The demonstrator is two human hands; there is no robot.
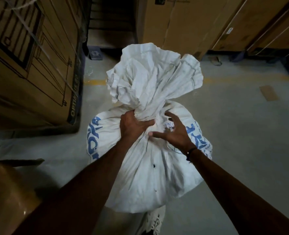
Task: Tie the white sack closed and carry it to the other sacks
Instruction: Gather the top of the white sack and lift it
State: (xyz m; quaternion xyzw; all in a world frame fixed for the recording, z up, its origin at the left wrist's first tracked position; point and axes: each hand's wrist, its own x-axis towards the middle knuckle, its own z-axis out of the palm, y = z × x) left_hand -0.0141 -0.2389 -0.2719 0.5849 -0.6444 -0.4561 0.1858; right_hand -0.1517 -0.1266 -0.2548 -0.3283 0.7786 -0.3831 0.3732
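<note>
Left hand (133, 124) grips the white sack (150, 167) at its gathered neck — right hand (172, 133) spread beside it

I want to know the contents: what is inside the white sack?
Cannot be seen. The white sack bulges full, but its gathered neck, gripped by the left hand, covers everything inside.

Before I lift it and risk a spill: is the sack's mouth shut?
Gathered shut: left hand grips the white sack at its bunched neck; a tie cannot be told.
</note>
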